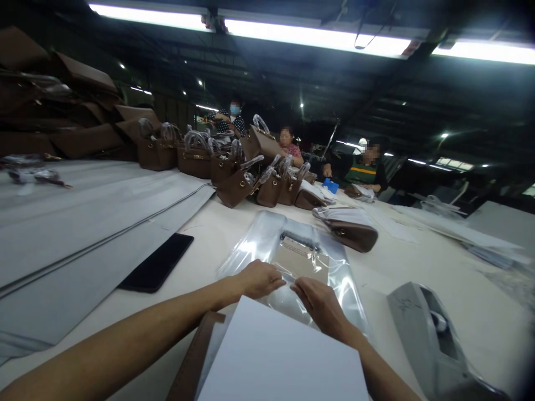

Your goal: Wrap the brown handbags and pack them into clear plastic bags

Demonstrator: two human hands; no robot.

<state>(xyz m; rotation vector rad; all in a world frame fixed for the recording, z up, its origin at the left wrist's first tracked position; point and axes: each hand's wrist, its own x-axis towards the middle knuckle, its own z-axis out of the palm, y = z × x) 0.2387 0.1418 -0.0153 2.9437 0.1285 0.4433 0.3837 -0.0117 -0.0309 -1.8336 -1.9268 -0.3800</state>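
My left hand (261,278) and my right hand (317,301) are close together over a pile of clear plastic sheeting (261,245). Both have thumb and fingers pinched, and whatever is between the fingertips is too thin or glossy to make out. Under the hands, a beige printed piece (301,259) shows among the shiny plastic. Nearest to me, between my forearms, stands a white sheet or board (284,356). A brown leather-like edge (194,356) shows at its left, mostly hidden by the sheet.
A black phone (159,263) lies left of the plastic, beside long grey-white sheets (104,223). At right stands a grey tape dispenser (430,334). Brown handbags (271,189) with wrapped handles crowd the back, and one handbag (353,231) lies nearer. Several people sit or stand beyond.
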